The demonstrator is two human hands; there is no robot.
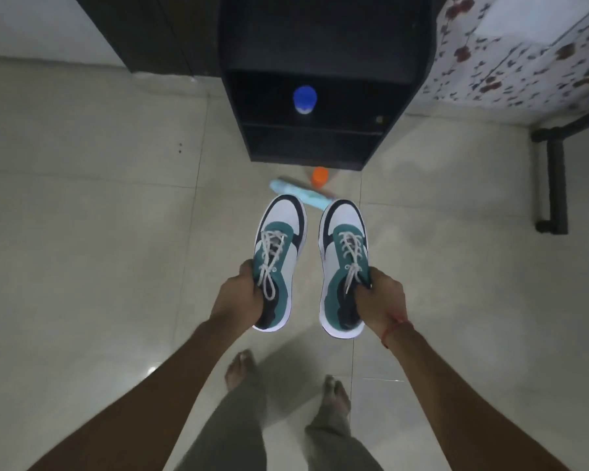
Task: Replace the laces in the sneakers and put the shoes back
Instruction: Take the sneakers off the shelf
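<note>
I stand holding two white, teal and black sneakers above the tiled floor, toes pointing away from me. My left hand (pixel 240 294) grips the left sneaker (pixel 281 246) at its collar, fingers curled inside the opening. My right hand (pixel 383 297) grips the right sneaker (pixel 342 253) the same way. Both shoes carry light grey laces (pixel 269 258) threaded through the eyelets, with loose ends hanging near my fingers. A dark open shelf unit (pixel 320 144) stands straight ahead.
A blue-capped bottle (pixel 305 98) sits on a shelf inside the unit. On the floor before it lie a pale blue cloth (pixel 298 195) and an orange-capped bottle (pixel 319 176). A bed with a floral sheet (pixel 524 52) is at right, its dark metal leg (pixel 555 185) nearby. My bare feet (pixel 242 368) are below.
</note>
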